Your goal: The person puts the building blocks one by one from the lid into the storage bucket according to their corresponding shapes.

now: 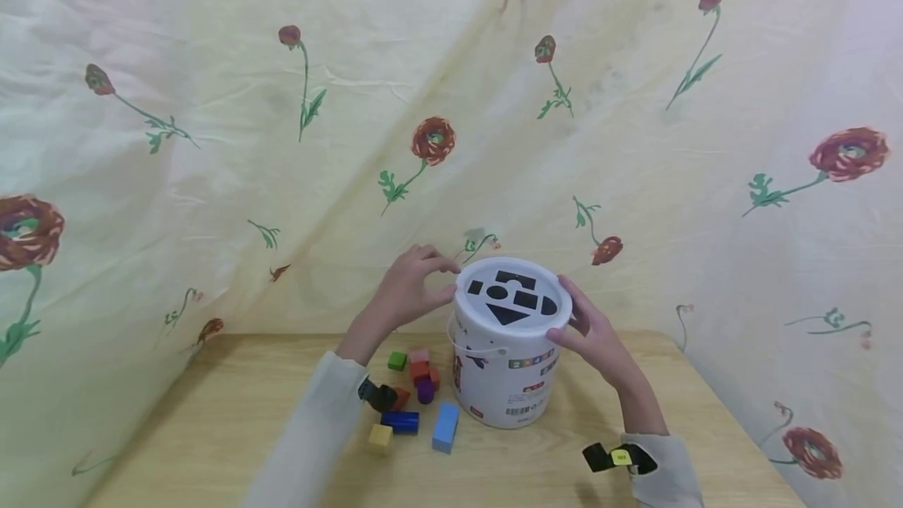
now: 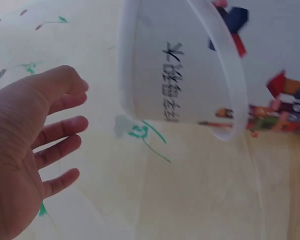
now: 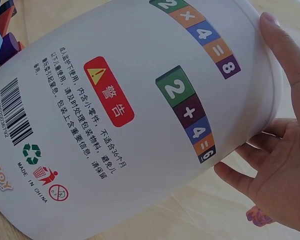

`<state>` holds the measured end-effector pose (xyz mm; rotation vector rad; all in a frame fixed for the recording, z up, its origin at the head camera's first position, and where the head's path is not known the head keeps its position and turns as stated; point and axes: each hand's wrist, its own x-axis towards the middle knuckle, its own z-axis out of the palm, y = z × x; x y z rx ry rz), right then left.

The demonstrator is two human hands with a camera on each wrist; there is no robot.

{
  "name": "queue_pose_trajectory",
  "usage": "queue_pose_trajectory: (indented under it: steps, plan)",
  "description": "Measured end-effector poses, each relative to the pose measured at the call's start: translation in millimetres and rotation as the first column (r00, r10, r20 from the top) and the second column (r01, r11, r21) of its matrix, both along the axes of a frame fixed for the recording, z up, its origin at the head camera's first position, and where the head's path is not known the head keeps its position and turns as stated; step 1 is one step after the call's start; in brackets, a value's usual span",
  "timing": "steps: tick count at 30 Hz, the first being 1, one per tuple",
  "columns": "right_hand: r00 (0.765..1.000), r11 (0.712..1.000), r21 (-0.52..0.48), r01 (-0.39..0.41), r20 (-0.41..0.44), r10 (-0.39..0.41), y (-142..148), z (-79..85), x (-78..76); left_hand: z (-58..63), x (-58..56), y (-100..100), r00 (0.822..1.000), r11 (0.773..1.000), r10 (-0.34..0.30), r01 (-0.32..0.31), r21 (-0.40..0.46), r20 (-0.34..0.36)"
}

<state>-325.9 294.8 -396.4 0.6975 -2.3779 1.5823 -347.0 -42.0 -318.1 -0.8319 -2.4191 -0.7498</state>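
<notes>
A white toy bucket (image 1: 504,382) stands upright on the table, its white lid (image 1: 474,310) cut with several shaped holes. My right hand (image 1: 594,335) grips the bucket's right side near the rim, thumb at the front and fingers round the far side; in the right wrist view the thumb (image 3: 285,47) lies at the rim. To the left of the lid is my left hand (image 1: 412,284), fingers loosely bent. The left wrist view shows a gap between that hand (image 2: 35,135) and the bucket (image 2: 155,30). A thin white handle (image 2: 230,65) hangs on the bucket's side.
Left of the bucket lie loose blocks: green (image 1: 397,361), pink (image 1: 419,355), red (image 1: 419,371), purple (image 1: 426,392), orange (image 1: 400,397), dark blue (image 1: 402,422), light blue (image 1: 445,428) and yellow (image 1: 380,438). A flowered cloth (image 1: 353,179) hangs behind the wooden table (image 1: 508,469).
</notes>
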Motion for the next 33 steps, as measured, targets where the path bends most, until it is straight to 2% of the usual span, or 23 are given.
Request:
queue_pose_trajectory:
  steps: [3,7,13,18,22,26,29,33]
  plan:
    - [1.0,1.0,0.004,0.003,0.0,-0.003,-0.8,-0.6,-0.7,-11.0,0.3,-11.0,1.0,0.999,0.016,-0.016,0.05,-0.004]
    - [1.0,1.0,0.007,0.006,0.007,-0.006,-1.0,-0.6,-1.4,-28.2,0.5,-25.0,0.999,0.992,0.015,-0.019,0.127,0.031]
    - [1.0,1.0,0.003,0.008,0.007,-0.008,0.6,0.2,-1.3,-62.1,2.7,-38.2,0.992,0.991,0.009,-0.025,0.134,0.122]
    - [1.0,1.0,0.003,0.005,0.006,-0.005,2.2,-0.3,-1.2,-93.3,3.7,-40.7,0.981,0.997,0.004,-0.02,0.079,0.192]
    - [1.0,1.0,0.001,0.003,0.007,-0.003,2.5,-1.0,-1.7,-111.1,6.3,-39.3,0.966,1.0,0.02,-0.02,-0.002,0.256]
    - [1.0,1.0,0.002,0.003,0.009,-0.003,1.5,-0.9,-2.0,-123.9,8.1,-39.8,0.951,0.998,0.019,0.001,-0.064,0.31]
    - [1.0,1.0,0.007,0.006,0.01,-0.006,0.5,-0.5,-1.9,-131.5,8.4,-40.5,0.954,0.995,0.005,0.026,-0.099,0.299]
    - [1.0,1.0,0.008,0.008,0.017,-0.008,-0.6,-0.7,-1.2,-139.0,9.7,-40.9,0.957,0.989,0.017,0.027,-0.147,0.29]
